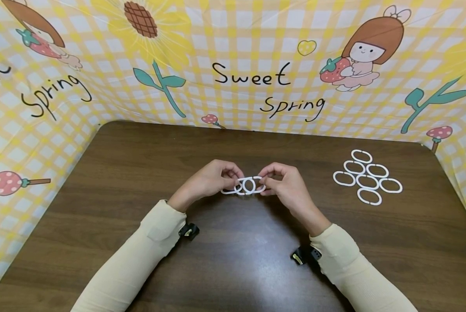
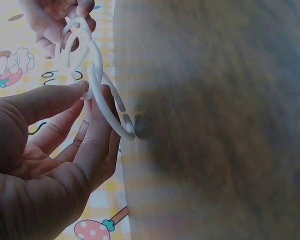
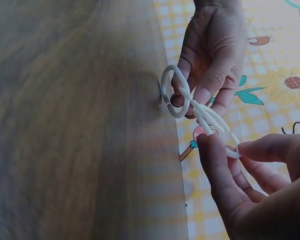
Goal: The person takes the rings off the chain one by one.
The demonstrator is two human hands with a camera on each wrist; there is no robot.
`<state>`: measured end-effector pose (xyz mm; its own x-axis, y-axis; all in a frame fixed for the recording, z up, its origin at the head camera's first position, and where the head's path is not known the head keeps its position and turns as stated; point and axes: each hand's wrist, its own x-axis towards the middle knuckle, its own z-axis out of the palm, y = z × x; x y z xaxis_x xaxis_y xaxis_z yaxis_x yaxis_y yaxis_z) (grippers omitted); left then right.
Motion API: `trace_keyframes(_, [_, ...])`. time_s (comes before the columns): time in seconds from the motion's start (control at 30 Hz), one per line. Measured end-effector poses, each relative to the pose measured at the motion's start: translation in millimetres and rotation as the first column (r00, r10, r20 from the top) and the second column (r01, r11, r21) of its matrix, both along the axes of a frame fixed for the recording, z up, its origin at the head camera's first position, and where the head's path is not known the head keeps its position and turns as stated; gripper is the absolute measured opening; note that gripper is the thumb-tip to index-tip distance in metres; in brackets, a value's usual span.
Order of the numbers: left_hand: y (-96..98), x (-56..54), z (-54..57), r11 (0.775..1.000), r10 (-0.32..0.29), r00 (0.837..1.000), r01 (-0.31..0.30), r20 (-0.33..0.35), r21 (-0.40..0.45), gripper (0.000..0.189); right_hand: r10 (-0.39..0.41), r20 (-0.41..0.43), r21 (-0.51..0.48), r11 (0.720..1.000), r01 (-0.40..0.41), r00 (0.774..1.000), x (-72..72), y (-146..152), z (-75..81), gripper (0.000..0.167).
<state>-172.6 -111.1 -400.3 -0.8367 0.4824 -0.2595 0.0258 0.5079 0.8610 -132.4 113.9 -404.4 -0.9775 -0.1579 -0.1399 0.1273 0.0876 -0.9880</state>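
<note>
A short chain of white, oval plastic links stretches between the two hands, above the middle of the table. My left hand pinches the chain at its left part between thumb and fingers. In the left wrist view, an end link with a small gap in its side hangs beyond those fingertips. The link at the other end is pinched by my right hand, thumb against forefinger. The right wrist view shows the links passing through one another, though fingers partly cover where they join.
Several loose white links lie flat in a cluster at the table's right, close together. The dark wooden table meets a yellow checked cloth along its back and sides. A small black camera is strapped at each wrist.
</note>
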Motion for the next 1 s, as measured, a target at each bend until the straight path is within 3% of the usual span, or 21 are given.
trace_keyframes(0.23, [0.0, -0.3, 1.0, 0.999, -0.012, 1.000, 0.012, -0.002, 0.034, 0.017, 0.002, -0.001, 0.001, 1.000, -0.002, 1.000, -0.4, 0.8, -0.6, 0.016])
trace_keyframes(0.73, [2.3, -0.1, 1.7, 0.999, 0.034, 0.998, -0.035, 0.053, 0.020, 0.013, 0.019, 0.005, 0.008, 1.000, -0.019, 1.000, 0.1, -0.7, -1.4, 0.014])
trace_keyframes(1.0, [2.5, 0.2, 2.9, 1.000, 0.020, 0.999, -0.021, 0.040, 0.014, 0.016, 0.033, 0.004, 0.006, 0.999, -0.033, 0.999, 0.8, -1.2, -1.0, 0.014])
